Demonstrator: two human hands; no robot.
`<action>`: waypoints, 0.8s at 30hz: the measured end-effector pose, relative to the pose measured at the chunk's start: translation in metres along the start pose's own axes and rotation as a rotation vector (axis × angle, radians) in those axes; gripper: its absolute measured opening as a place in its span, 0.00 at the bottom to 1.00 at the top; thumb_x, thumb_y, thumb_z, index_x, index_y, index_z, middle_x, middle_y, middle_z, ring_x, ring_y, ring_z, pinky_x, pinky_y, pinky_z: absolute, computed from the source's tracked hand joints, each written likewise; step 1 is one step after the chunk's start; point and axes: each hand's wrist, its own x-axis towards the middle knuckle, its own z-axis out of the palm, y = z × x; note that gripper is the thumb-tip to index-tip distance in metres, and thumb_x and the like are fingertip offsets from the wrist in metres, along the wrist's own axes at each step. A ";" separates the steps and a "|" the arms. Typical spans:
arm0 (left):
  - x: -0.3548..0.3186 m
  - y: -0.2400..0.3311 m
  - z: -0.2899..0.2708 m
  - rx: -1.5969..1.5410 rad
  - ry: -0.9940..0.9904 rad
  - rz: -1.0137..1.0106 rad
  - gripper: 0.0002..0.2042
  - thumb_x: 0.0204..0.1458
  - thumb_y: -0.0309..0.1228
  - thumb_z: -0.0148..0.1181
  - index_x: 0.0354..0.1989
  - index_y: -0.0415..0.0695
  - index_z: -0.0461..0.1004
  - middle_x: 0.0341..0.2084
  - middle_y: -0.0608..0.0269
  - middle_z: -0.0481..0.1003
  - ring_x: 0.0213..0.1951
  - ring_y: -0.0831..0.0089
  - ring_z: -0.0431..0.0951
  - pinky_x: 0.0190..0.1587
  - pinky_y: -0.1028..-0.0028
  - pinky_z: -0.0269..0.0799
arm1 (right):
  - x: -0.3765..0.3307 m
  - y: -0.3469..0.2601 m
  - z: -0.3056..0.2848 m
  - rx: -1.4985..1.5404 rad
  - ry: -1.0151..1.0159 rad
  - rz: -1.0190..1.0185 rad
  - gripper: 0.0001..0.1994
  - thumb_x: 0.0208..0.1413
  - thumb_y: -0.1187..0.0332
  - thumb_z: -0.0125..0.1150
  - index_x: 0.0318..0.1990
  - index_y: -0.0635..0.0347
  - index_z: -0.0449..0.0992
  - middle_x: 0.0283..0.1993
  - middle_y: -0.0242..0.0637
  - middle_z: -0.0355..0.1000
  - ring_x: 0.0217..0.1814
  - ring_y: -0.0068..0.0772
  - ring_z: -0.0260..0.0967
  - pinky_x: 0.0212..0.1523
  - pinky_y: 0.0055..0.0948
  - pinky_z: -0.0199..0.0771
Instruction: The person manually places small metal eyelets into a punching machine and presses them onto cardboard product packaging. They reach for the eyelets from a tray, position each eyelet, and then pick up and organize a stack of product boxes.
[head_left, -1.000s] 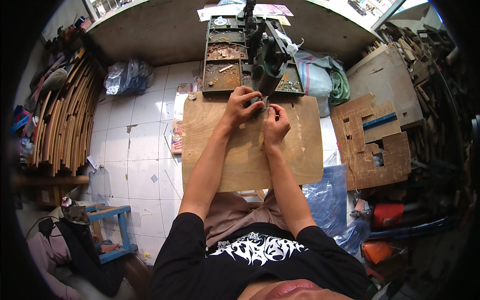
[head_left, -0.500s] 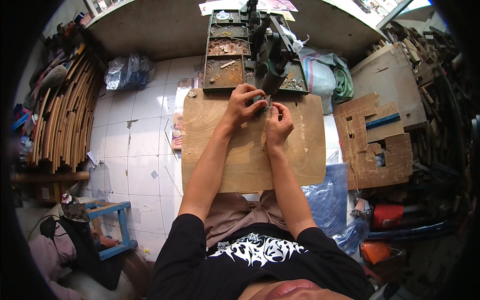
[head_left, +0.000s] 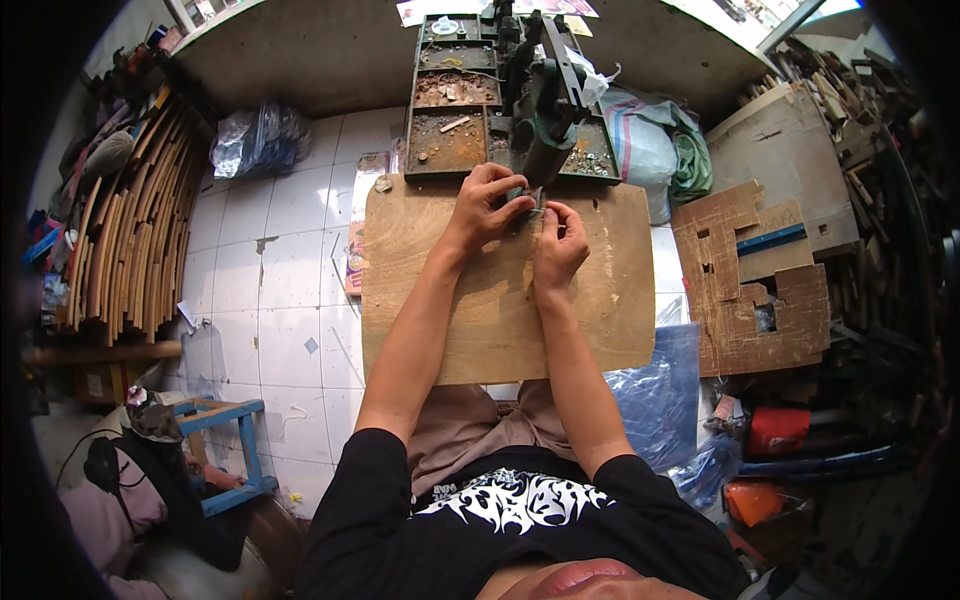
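Observation:
At the far edge of a wooden board (head_left: 600, 310), my two hands meet below a dark hand-press-like machine (head_left: 548, 140). My left hand (head_left: 486, 210) is closed, thumb and fingers bent together at the machine's foot; whatever sits in its grip is hidden. Close beside it on the right, my right hand (head_left: 560, 250) pinches a small thin piece (head_left: 537, 211) between thumb and forefinger. That piece reaches toward the left fingertips and is too small to name.
A black compartment tray (head_left: 450, 135) with small metal bits surrounds the machine. Stacked wooden slats (head_left: 130, 220) stand left, near a blue frame (head_left: 245, 450). Right of the board are a cut-out brown panel (head_left: 740, 330), a white sack (head_left: 638, 140) and clear plastic sheeting (head_left: 660, 390).
Both hands keep nearly the same place and grip at the machine's foot. The whole view has shifted very slightly.

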 end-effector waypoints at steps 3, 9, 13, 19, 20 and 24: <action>0.000 -0.001 0.001 0.008 -0.014 -0.005 0.17 0.45 0.33 0.73 0.42 0.38 0.80 0.37 0.57 0.74 0.40 0.66 0.74 0.38 0.72 0.70 | 0.000 0.000 0.000 -0.003 0.002 0.020 0.05 0.57 0.73 0.60 0.38 0.63 0.80 0.31 0.35 0.77 0.28 0.24 0.69 0.32 0.26 0.70; -0.001 -0.003 0.002 -0.014 -0.002 -0.004 0.16 0.45 0.32 0.73 0.41 0.38 0.79 0.37 0.58 0.74 0.40 0.67 0.74 0.38 0.72 0.69 | 0.000 0.004 0.001 -0.001 0.009 0.002 0.05 0.57 0.73 0.60 0.38 0.63 0.80 0.31 0.35 0.77 0.28 0.25 0.69 0.32 0.27 0.70; 0.001 -0.001 0.001 -0.008 0.000 0.004 0.16 0.45 0.31 0.72 0.41 0.38 0.79 0.36 0.59 0.74 0.40 0.66 0.74 0.38 0.72 0.69 | 0.001 0.002 0.000 -0.002 0.008 0.006 0.05 0.56 0.74 0.60 0.38 0.63 0.80 0.31 0.36 0.78 0.28 0.25 0.70 0.32 0.27 0.71; 0.000 -0.001 0.001 -0.013 0.000 -0.002 0.16 0.45 0.31 0.72 0.41 0.39 0.79 0.36 0.58 0.74 0.40 0.66 0.74 0.38 0.71 0.69 | 0.001 0.003 0.001 -0.001 0.004 0.015 0.05 0.56 0.74 0.60 0.38 0.63 0.80 0.32 0.36 0.78 0.28 0.25 0.70 0.32 0.27 0.71; 0.000 -0.002 0.001 -0.014 0.006 0.007 0.16 0.45 0.31 0.72 0.41 0.39 0.79 0.36 0.58 0.74 0.40 0.66 0.74 0.38 0.72 0.70 | 0.000 0.003 0.001 0.000 0.003 0.015 0.05 0.56 0.74 0.60 0.38 0.63 0.80 0.32 0.36 0.78 0.28 0.25 0.70 0.32 0.27 0.71; 0.000 0.001 0.001 -0.027 -0.006 -0.016 0.16 0.45 0.31 0.72 0.42 0.39 0.79 0.36 0.58 0.74 0.40 0.66 0.74 0.39 0.72 0.70 | 0.000 0.003 0.000 -0.001 0.007 0.011 0.05 0.57 0.73 0.60 0.38 0.63 0.80 0.31 0.35 0.77 0.28 0.25 0.69 0.32 0.27 0.70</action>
